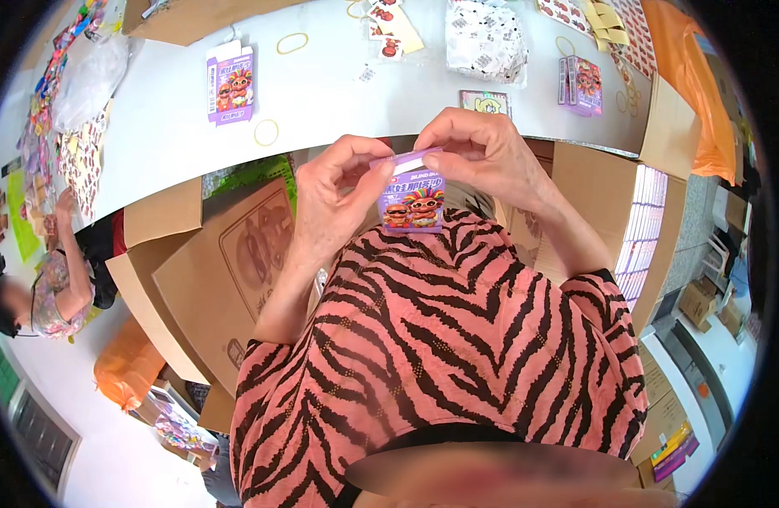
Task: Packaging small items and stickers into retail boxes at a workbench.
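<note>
A small purple printed carton with cartoon figures is held upright in front of my chest, just off the table's near edge. My left hand pinches its upper left corner between thumb and fingers. At the upper right corner, my right hand grips the top flap, with its thumb by the white inner edge. The carton's inside is hidden. On the table beyond lie a flattened purple carton, a formed purple carton and a small card with a green cartoon.
A white table spans the far side, with rubber bands, a clear bag of white packets and sticker sheets. Cardboard boxes stand left and right, the right holding stacked cartons. A co-worker sits far left.
</note>
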Demonstrator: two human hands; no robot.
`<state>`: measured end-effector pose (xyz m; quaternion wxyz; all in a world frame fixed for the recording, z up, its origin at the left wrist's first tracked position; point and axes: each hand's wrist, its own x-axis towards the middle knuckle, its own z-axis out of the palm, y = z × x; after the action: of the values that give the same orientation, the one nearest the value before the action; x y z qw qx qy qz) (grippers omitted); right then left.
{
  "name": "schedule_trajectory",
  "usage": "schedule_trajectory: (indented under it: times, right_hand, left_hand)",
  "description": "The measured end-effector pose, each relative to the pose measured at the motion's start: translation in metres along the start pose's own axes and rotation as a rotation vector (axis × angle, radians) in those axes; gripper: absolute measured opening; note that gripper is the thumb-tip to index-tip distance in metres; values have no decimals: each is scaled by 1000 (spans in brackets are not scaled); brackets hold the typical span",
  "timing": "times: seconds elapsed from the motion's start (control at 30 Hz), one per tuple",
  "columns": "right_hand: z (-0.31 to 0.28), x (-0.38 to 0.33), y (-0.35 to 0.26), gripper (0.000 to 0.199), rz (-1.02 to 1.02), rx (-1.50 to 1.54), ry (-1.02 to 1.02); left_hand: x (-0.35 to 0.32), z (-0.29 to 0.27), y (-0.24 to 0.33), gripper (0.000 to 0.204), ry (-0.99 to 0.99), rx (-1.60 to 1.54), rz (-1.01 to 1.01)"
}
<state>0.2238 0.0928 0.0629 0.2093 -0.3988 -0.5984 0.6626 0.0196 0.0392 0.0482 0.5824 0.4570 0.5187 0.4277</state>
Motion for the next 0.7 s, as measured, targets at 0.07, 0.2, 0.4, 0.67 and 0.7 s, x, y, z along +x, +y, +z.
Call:
schedule_trajectory:
  times: [0.07, 0.2, 0.4, 0.67, 0.7]
  right_hand:
    - [-1, 0, 1, 9, 14, 13, -6]
    - [-1, -1, 4, 5, 17, 20, -21]
    - [0, -2, 1, 5, 11, -26, -39]
    - [-1, -2, 3, 3, 12, -9, -37]
    - [-2, -2, 1, 3, 19, -35, -44]
  left_hand:
    - [2, 0, 2, 11, -9, 30, -7]
    - [6, -2, 1, 8, -70, 33, -57]
    - [11, -7, -4, 5, -111, 61, -27]
    - [14, -7, 4, 7, -130, 171, -9]
    - [15, -7, 5, 8, -138, 187, -19]
